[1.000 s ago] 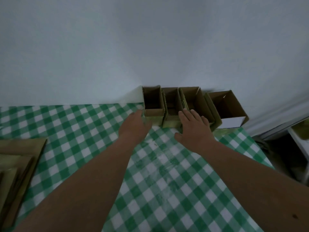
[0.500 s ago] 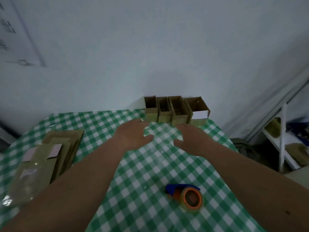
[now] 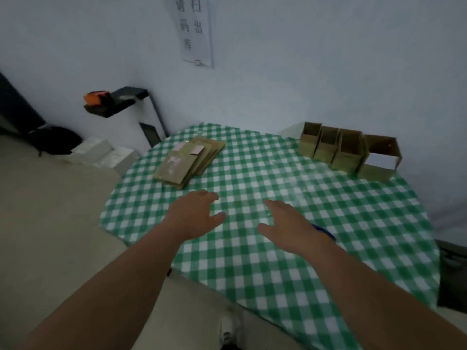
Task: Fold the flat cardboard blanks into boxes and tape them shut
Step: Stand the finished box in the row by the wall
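While both hands hover palm-down over the green checked tablecloth (image 3: 252, 261) at mid-frame, neither holds anything: the left hand (image 3: 193, 214) has its fingers loosely spread, and the right hand (image 3: 288, 226) is likewise relaxed with fingers straight. The stack of flat cardboard blanks (image 3: 188, 160) lies above and slightly left of the left hand, apart from it. The row of folded boxes (image 3: 336, 151) stands in the upper right of the frame, against the wall and well apart from both hands. A blue sliver of the tape dispenser (image 3: 324, 231) shows just beside the right wrist, mostly hidden behind it. Compared with half a second ago, the view has swung left: the boxes now sit far to the right, the blanks lie nearer centre, the dispenser is now largely covered, and a wall sign (image 3: 194, 31) has come into view.
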